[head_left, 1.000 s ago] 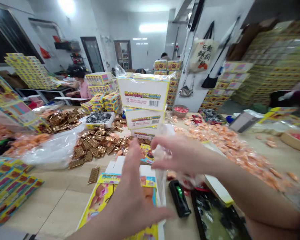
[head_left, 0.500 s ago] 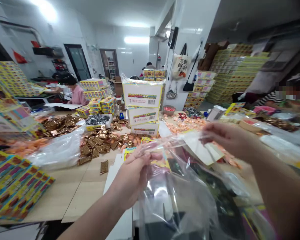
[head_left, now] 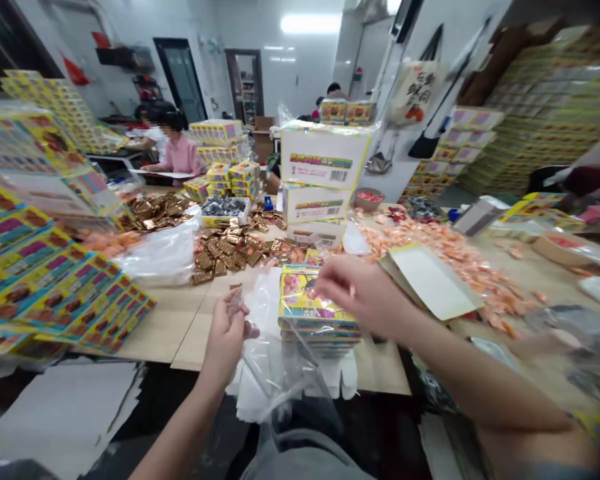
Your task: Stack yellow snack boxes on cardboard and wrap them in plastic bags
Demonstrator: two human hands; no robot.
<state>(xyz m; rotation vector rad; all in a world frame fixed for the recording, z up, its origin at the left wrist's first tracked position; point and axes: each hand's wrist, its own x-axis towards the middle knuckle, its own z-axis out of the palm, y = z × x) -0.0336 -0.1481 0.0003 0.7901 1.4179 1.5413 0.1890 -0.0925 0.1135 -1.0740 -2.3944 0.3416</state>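
Between my left and right fingers: one clear plastic bag (head_left: 267,367), its film pinched in my left hand (head_left: 226,325). Beneath my right hand (head_left: 363,293), fingers bent, grip or contact I cannot tell: one stack of printed cartons (head_left: 300,290). Beyond both sets of fingertips: white boxes (head_left: 323,160), stacked; gold-wrapped packets (head_left: 225,253), loose. Beyond my right fingers: orange pieces (head_left: 440,233), scattered.

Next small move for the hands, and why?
I'd probably ease the left hand toward the printed packs, drawing the clear bag in: it pinches plastic beside them, the bag hangs loose, and the right hand is over them.
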